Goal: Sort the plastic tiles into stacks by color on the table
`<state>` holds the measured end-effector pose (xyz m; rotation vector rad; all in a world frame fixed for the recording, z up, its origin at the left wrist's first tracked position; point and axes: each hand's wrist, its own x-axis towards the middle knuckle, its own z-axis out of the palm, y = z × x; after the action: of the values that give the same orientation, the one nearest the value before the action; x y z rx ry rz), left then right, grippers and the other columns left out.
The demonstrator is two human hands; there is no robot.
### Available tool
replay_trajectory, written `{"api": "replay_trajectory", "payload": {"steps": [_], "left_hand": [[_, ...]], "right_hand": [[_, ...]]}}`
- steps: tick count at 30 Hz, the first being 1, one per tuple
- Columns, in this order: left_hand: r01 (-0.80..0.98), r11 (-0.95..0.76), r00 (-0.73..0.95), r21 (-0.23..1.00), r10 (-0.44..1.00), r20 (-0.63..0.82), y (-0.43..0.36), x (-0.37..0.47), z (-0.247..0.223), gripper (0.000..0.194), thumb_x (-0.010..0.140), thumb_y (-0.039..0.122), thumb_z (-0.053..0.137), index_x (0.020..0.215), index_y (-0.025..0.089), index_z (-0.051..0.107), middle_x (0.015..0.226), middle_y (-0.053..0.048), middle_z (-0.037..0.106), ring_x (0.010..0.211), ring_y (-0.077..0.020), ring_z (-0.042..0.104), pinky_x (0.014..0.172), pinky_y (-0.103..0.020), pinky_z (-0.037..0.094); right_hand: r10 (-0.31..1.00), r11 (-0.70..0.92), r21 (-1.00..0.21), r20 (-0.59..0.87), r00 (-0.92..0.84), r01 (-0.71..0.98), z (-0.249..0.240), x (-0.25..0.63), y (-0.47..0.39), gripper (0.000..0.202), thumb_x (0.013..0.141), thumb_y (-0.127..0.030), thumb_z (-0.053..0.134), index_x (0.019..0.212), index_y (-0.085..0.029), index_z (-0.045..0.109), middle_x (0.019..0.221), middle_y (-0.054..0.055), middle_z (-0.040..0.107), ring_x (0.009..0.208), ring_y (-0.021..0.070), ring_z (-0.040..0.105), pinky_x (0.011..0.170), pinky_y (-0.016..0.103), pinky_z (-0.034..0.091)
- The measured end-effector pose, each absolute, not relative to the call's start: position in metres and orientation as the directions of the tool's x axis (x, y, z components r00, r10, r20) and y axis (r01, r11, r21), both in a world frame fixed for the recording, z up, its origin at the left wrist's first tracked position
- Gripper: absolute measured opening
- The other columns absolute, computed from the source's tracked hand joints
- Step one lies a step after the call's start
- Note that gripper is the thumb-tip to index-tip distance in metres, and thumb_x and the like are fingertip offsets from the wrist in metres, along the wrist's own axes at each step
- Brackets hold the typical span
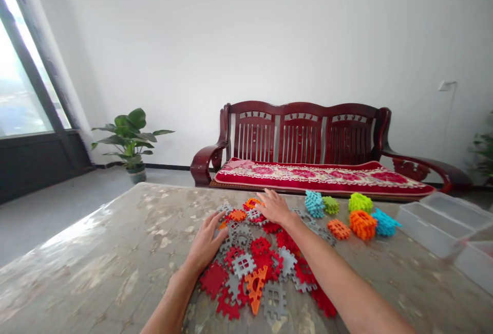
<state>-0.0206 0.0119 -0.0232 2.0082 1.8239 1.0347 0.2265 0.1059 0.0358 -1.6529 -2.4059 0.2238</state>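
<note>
A loose heap of flat, notched plastic building tiles spreads over the table in front of me, mostly red and grey with a few orange ones. My left hand (208, 240) rests at the left side of the heap, fingers stretched out over its edge. Reaching to the far side, my right hand (274, 206) has its fingers apart above the tiles there, with nothing visibly gripped. An orange triangular tile (254, 289) lies at the near edge beside a grey window tile (274, 299). To their left is a solid red tile (214, 278). My right forearm hides part of the heap.
Right of the heap stand sorted stacks: blue tiles (315, 204), orange tiles (362, 224), lime-green tiles (360, 202) and more blue tiles (385, 222). A clear plastic box (427, 231) sits at the table's right. A wooden sofa (298, 136) and potted plant (133, 138) are beyond.
</note>
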Motion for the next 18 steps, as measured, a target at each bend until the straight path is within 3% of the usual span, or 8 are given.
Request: {"api": "replay_trajectory", "payload": {"steps": [2, 4, 9, 14, 18], "left_hand": [[0.816, -0.154, -0.01, 0.557, 0.96, 0.28, 0.01, -0.019, -0.023, 0.058, 0.092, 0.046, 0.045, 0.146, 0.023, 0.049, 0.154, -0.01, 0.046, 0.143, -0.0256, 0.041, 0.118, -0.044, 0.033], [0.848, -0.166, 0.047, 0.503, 0.97, 0.24, 0.008, -0.017, -0.021, 0.057, 0.095, 0.049, 0.041, 0.149, 0.029, 0.045, 0.155, -0.006, 0.046, 0.144, -0.0238, 0.04, 0.119, -0.044, 0.03], [0.89, -0.162, 0.083, 0.426, 0.976, 0.2, 0.005, -0.012, -0.014, 0.054, 0.096, 0.048, 0.039, 0.147, 0.031, 0.047, 0.154, -0.005, 0.048, 0.143, -0.0239, 0.041, 0.119, -0.045, 0.029], [0.864, -0.196, 0.089, 0.463, 0.966, 0.244, 0.002, -0.01, -0.009, 0.049, 0.092, 0.045, 0.047, 0.138, 0.031, 0.056, 0.144, -0.004, 0.059, 0.134, -0.0256, 0.051, 0.115, -0.046, 0.033], [0.79, -0.251, 0.113, 0.559, 0.956, 0.27, 0.0, -0.01, -0.005, 0.04, 0.091, 0.042, 0.047, 0.124, 0.028, 0.067, 0.128, -0.004, 0.07, 0.122, -0.0236, 0.06, 0.11, -0.041, 0.039]], "right_hand": [[0.943, 0.321, -0.269, 0.006, -0.332, 0.908, 0.034, 0.216, 0.12, 0.064, 0.094, -0.061, 0.04, 0.151, -0.031, 0.039, 0.162, 0.01, 0.029, 0.148, 0.0346, 0.026, 0.114, 0.057, 0.025], [0.933, 0.329, -0.289, -0.045, -0.356, 0.899, 0.032, 0.211, 0.128, 0.062, 0.092, -0.063, 0.041, 0.147, -0.033, 0.045, 0.157, 0.009, 0.039, 0.144, 0.0353, 0.034, 0.111, 0.058, 0.029], [0.888, 0.44, -0.284, -0.002, -0.46, 0.852, 0.029, 0.207, 0.124, 0.048, 0.085, -0.052, 0.055, 0.13, -0.034, 0.063, 0.139, 0.005, 0.059, 0.129, 0.0309, 0.051, 0.107, 0.047, 0.037], [0.855, 0.511, -0.305, 0.085, -0.511, 0.804, 0.027, 0.211, 0.103, 0.045, 0.077, -0.039, 0.064, 0.12, -0.033, 0.07, 0.122, 0.003, 0.07, 0.116, 0.0263, 0.061, 0.098, 0.035, 0.045], [0.823, 0.549, -0.424, 0.126, -0.554, 0.72, 0.025, 0.221, 0.089, 0.037, 0.078, -0.032, 0.061, 0.113, -0.03, 0.074, 0.114, 0.002, 0.074, 0.106, 0.0229, 0.066, 0.091, 0.031, 0.048]]}}
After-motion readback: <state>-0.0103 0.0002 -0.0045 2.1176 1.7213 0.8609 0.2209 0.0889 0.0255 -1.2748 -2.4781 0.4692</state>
